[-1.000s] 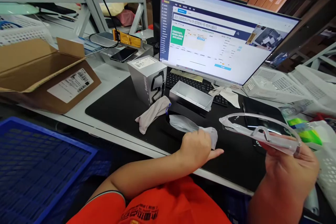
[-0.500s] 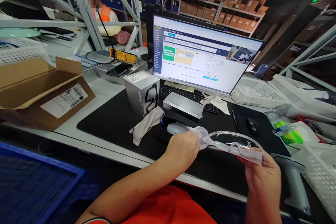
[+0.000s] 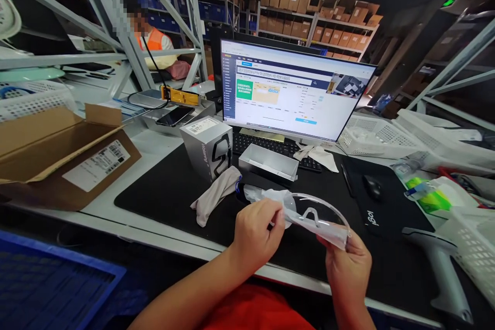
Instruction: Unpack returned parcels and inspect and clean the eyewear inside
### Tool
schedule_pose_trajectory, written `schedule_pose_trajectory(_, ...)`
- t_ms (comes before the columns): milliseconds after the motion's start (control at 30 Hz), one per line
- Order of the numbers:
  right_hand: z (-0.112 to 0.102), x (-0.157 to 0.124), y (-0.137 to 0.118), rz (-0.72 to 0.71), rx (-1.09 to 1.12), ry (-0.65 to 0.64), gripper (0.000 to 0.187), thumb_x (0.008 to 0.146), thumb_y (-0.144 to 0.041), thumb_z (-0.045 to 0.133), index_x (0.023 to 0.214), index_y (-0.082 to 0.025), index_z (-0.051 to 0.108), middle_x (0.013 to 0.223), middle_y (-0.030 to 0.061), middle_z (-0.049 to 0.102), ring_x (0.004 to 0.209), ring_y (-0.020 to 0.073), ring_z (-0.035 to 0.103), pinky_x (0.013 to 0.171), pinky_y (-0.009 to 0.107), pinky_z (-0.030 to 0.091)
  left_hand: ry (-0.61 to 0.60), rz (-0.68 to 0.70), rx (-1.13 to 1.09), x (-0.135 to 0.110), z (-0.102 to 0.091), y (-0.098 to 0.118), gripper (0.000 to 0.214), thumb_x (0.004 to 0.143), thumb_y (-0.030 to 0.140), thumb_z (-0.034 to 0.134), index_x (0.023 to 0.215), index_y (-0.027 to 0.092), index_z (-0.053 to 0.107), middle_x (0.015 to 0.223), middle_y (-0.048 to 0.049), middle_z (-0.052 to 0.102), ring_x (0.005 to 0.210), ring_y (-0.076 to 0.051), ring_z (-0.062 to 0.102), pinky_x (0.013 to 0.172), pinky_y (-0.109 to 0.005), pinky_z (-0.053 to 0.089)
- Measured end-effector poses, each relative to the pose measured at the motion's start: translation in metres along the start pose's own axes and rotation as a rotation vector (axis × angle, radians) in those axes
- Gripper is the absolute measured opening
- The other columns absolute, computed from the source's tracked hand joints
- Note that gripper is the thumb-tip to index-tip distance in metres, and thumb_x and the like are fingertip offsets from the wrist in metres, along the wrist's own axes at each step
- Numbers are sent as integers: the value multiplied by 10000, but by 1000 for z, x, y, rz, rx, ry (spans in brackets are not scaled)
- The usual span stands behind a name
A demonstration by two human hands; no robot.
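Clear glasses (image 3: 311, 211) with a curved rim and a nose piece are held above the black desk mat (image 3: 162, 193). At their left end my left hand (image 3: 255, 229) is closed, pinching a crumpled, whitish translucent wrapper (image 3: 276, 195). My right hand (image 3: 348, 273) grips the right end between thumb and fingers. Beyond my left hand, a dark piece with a blue edge (image 3: 240, 192) partly shows; its shape is unclear. Beside it a grey cloth pouch (image 3: 216, 197) lies on the mat. Behind stand a silver printed box (image 3: 207, 147) and a shallow silver tray (image 3: 268, 161).
A monitor (image 3: 286, 93) stands behind a keyboard (image 3: 251, 144). An open cardboard box (image 3: 96, 165) is at left, above a blue crate (image 3: 54, 273). On the right are a mouse (image 3: 372, 187), a barcode scanner (image 3: 444, 273) and white baskets (image 3: 472, 237). A person in an orange vest (image 3: 154, 40) is at back left.
Both hands and the glasses have shifted left and slightly down in view, the right hand more so. The hands are closer together. The camera view has also shifted slightly.
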State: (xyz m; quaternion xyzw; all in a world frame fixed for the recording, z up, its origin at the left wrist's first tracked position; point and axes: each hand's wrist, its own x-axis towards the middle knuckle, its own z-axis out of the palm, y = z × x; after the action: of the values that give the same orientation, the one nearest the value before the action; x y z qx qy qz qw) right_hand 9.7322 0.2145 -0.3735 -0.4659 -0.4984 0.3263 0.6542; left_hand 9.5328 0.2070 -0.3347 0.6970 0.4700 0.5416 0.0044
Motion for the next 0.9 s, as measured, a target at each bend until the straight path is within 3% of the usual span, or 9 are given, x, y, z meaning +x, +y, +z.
schedule_pose_trajectory(67, 3, -1, -1, -187, -119, -102, 68, 843, -231, 709, 872, -215, 768, 873, 51, 783, 796, 238, 760, 725, 353, 652, -44, -14, -22, 2, -4, 0, 132, 954, 163, 486, 847, 186, 560, 688, 3, 559, 620, -134, 501, 608, -274, 362)
schedule_pose_trajectory(200, 5, 7, -6, -559, -316, -418, 322, 870, -96, 593, 1079, -276, 759, 1013, 33, 789, 930, 226, 758, 829, 356, 638, -69, -36, -84, 6, -13, -5, 143, 974, 176, 486, 857, 187, 568, 729, -7, 566, 674, -140, 506, 641, -270, 368)
schedule_pose_trajectory(267, 7, 11, -6, -639, -364, -393, 381, 868, -73, 586, 1144, -283, 744, 1044, 30, 786, 948, 216, 754, 857, 344, 629, -103, -47, -110, 8, -15, -8, 154, 983, 184, 483, 856, 189, 569, 742, -9, 563, 690, -142, 506, 652, -269, 373)
schedule_pose_trajectory(333, 12, 10, -3, -567, -360, -260, 314, 876, -101, 612, 1095, -268, 763, 1019, 34, 788, 928, 218, 756, 853, 339, 628, -154, -64, -133, 8, -16, -9, 157, 988, 186, 475, 857, 189, 562, 740, -4, 554, 680, -138, 502, 647, -265, 379)
schedule_pose_trajectory(400, 21, 5, 1, -346, -259, -140, 179, 884, -176, 661, 1003, -241, 777, 935, 37, 790, 840, 222, 762, 764, 326, 645, -171, -61, -129, 7, -14, -9, 142, 979, 175, 476, 856, 186, 546, 727, 1, 540, 664, -134, 498, 632, -261, 382)
schedule_pose_trajectory(467, 32, -4, 6, -114, -90, -93, 103, 886, -255, 691, 945, -220, 768, 858, 37, 782, 746, 221, 758, 655, 316, 649, -166, -13, -93, 3, -11, -8, 118, 960, 155, 481, 858, 185, 532, 723, 0, 537, 662, -139, 499, 627, -266, 382)
schedule_pose_trajectory(533, 41, -11, 9, -49, 1, -119, 109, 891, -279, 689, 948, -219, 760, 852, 42, 771, 728, 218, 750, 626, 317, 644, -160, 61, -46, 0, -9, -7, 95, 946, 136, 489, 873, 183, 528, 737, -8, 550, 676, -149, 504, 639, -277, 389)
schedule_pose_trajectory(767, 41, 7, 2, -499, -317, -321, 147, 897, -179, 650, 923, -250, 775, 1203, 113, 627, 1109, 248, 649, 905, 416, 603, -91, 65, -41, 9, -24, -11, 126, 968, 106, 457, 895, 191, 515, 786, -21, 558, 743, -158, 511, 677, -277, 393)
schedule_pose_trajectory(900, 45, 17, -14, -692, -434, -355, 185, 898, -119, 616, 916, -230, 764, 1292, 128, 559, 1235, 278, 559, 984, 479, 554, -178, 95, -45, 19, -31, -10, 122, 972, 123, 456, 887, 185, 517, 788, -24, 554, 745, -162, 502, 683, -290, 386)
